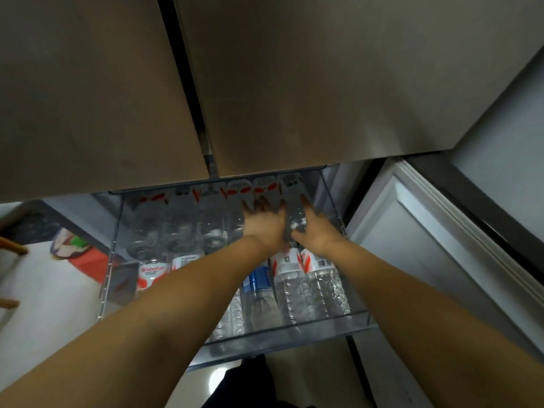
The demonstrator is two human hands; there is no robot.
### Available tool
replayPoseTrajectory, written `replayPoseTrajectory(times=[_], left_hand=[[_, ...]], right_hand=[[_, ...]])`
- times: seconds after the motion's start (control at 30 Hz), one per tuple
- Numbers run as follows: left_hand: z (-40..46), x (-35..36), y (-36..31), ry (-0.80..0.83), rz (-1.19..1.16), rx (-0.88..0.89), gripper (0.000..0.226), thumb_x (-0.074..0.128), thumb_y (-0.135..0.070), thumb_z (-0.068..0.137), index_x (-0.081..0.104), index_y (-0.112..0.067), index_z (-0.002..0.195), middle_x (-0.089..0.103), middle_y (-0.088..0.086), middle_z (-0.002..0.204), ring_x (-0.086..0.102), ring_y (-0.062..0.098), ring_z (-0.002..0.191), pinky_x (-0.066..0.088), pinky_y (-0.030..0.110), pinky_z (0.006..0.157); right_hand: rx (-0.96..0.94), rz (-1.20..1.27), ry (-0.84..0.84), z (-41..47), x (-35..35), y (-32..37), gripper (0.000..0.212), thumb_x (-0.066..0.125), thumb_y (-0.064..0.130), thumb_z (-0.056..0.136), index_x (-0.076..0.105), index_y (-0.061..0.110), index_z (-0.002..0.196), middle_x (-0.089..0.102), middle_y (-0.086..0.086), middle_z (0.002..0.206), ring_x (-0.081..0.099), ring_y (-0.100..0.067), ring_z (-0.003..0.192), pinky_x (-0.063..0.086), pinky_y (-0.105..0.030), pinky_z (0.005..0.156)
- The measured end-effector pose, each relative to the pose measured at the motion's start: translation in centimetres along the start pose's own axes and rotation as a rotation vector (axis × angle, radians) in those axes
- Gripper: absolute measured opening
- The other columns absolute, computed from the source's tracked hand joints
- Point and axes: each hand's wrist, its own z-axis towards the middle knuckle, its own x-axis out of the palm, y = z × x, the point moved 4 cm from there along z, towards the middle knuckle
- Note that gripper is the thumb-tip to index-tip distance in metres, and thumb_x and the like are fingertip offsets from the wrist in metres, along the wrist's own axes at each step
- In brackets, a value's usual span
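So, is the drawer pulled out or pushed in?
Pulled out: the drawer juts forward below the upper doors, bottles lying exposed, left hand and right hand inside.

Clear bottles [319,287] wear red-and-white labels [284,260], beside one blue label [257,278].

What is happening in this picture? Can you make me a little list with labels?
place: clear drawer pulled out under shut doors
inside: water bottles lying in two rows
left hand: fingers spread, at the left side of a back-row bottle
right hand: against that bottle's right side; grip unclear
bottle: lies between both hands, still in the drawer
front row: one blue-label bottle, the others red and white
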Motion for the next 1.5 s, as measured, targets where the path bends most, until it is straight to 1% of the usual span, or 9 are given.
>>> replayPoseTrajectory(times=[0.13,0.53,0.67,0.8,0.87,1.03,1.17,1.4,1.5], left_hand=[[-0.8,0.0,-0.7,-0.068,-0.007,-0.019,0.099,0.067,-0.051,0.077,0.010,-0.015,0.151,0.026,0.026,0.150,0.025,0.040,0.140,0.010,0.058,0.116],[-7.4,0.3,-2.1,-0.125,-0.250,-0.029,0.098,0.070,-0.040,0.079,0.012,-0.002,0.149,0.021,0.027,0.150,0.022,0.044,0.139,0.027,0.047,0.115],[-11.1,0.9,-2.6,-0.116,-0.251,0.002,0.099,0.071,-0.034,0.080,0.008,-0.007,0.151,0.011,0.022,0.155,0.014,0.040,0.144,0.025,0.044,0.117],[-12.2,0.5,-1.9,0.020,-0.227,0.086,0.080,0.065,-0.036,0.084,0.022,-0.019,0.149,0.016,0.016,0.152,0.024,0.036,0.138,0.036,0.044,0.109],[-12.3,0.4,-1.5,0.030,-0.302,0.093,0.067,0.062,-0.039,0.086,0.033,-0.023,0.145,0.022,0.013,0.148,0.027,0.033,0.136,0.037,0.045,0.109],[-10.4,1.3,0.8,-0.050,-0.778,-0.296,0.041,0.046,-0.034,0.097,0.050,-0.006,0.127,0.050,0.017,0.131,0.058,0.029,0.107,0.050,0.039,0.094],[-8.6,1.4,-0.3,0.112,-0.947,-0.444,0.043,0.036,-0.037,0.102,0.057,-0.002,0.116,0.064,0.015,0.101,0.063,0.027,0.096,0.050,0.033,0.085],[-5.6,3.7,-0.6,0.135,-1.131,-0.556,0.093,0.061,-0.074,0.066,0.047,-0.009,0.131,0.060,0.013,0.122,0.061,0.029,0.105,0.051,0.040,0.094],[-5.5,3.7,-0.4,0.121,-1.239,-0.524,0.067,0.069,-0.052,0.078,0.048,-0.005,0.121,0.063,0.011,0.106,0.065,0.026,0.091,0.054,0.036,0.084]], right_hand=[[0.038,0.108,-0.061,-0.4,0.3,-0.4,0.080,0.065,0.030,0.085,0.019,0.031,0.151,0.047,-0.020,0.137,0.056,-0.036,0.114,0.049,-0.038,0.094],[0.042,0.125,-0.066,-5.8,0.3,-1.4,0.087,0.063,0.034,0.087,0.007,0.027,0.154,0.058,-0.013,0.130,0.061,-0.029,0.107,0.043,-0.019,0.064],[0.158,0.025,0.000,-7.9,1.3,-2.7,0.111,0.070,0.038,0.080,-0.011,0.015,0.152,0.041,-0.017,0.145,0.045,-0.034,0.129,0.041,-0.037,0.104],[0.189,-0.057,0.155,-7.0,2.5,-2.4,0.145,0.079,0.057,0.055,-0.026,0.020,0.149,0.019,-0.013,0.158,0.031,-0.034,0.140,0.028,-0.045,0.115],[0.152,-0.121,0.228,-7.4,2.1,-1.5,0.135,0.079,0.049,0.067,-0.021,0.014,0.150,0.014,-0.014,0.159,0.026,-0.034,0.142,0.024,-0.045,0.117],[0.114,-0.038,0.230,-7.1,-0.4,-0.4,0.054,0.055,0.044,0.093,0.043,0.017,0.138,0.051,-0.008,0.137,0.052,-0.028,0.119,0.043,-0.036,0.099],[0.248,0.140,0.028,-4.4,-1.2,-0.5,0.064,0.046,0.053,0.095,0.044,0.008,0.140,0.052,-0.016,0.136,0.055,-0.032,0.118,0.042,-0.032,0.084],[0.347,0.219,-0.105,-2.2,0.8,-0.9,0.089,0.060,0.058,0.084,0.017,0.015,0.149,0.038,-0.019,0.145,0.048,-0.039,0.125,0.046,-0.043,0.100],[0.324,0.224,-0.125,-1.9,0.7,-1.2,0.083,0.061,0.051,0.086,0.021,0.013,0.148,0.043,-0.018,0.142,0.052,-0.037,0.121,0.048,-0.035,0.087]])
